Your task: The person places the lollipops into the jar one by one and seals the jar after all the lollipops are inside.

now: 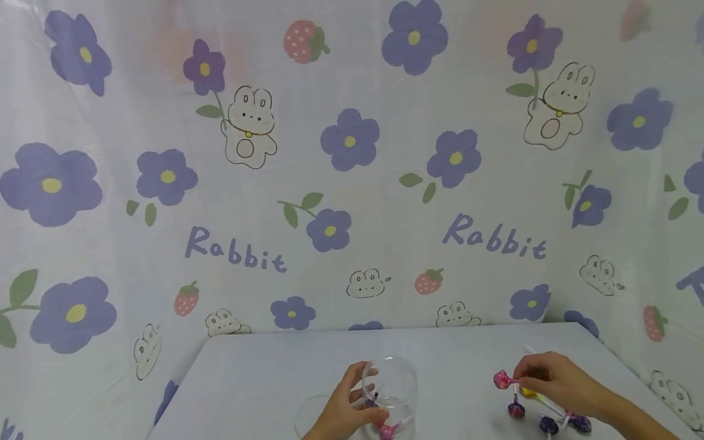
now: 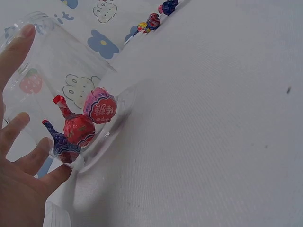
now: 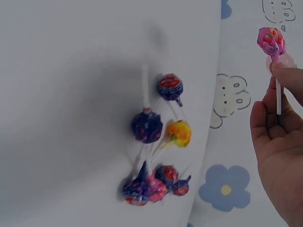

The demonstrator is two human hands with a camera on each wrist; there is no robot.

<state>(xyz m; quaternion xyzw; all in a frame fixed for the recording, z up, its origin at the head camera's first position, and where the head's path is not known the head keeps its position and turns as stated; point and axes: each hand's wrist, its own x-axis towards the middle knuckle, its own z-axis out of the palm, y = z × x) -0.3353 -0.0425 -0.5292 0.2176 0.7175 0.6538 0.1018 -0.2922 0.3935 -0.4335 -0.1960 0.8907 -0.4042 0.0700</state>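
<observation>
My left hand [image 1: 342,408] grips a clear jar [image 1: 406,382], thumb and fingers spread round its side. Three wrapped lollipops lie at the bottom of the jar: a pink one [image 2: 100,105], a red one [image 2: 79,130] and a dark blue one [image 2: 65,149]. Over on the right, my right hand [image 1: 566,382] pinches a pink lollipop [image 3: 271,41] by its white stick, just below the wrapped head. That lollipop is held up above the table, near a loose pile that includes a yellow lollipop [image 3: 179,133] and a purple lollipop [image 3: 147,126].
Several more dark blue and red lollipops [image 3: 170,87] lie on the white table [image 1: 264,373], sticks crossing. A clear round disc [image 1: 309,406] sits left of the jar, partly behind my left hand. A curtain [image 1: 352,195] with flowers and rabbits hangs behind the table.
</observation>
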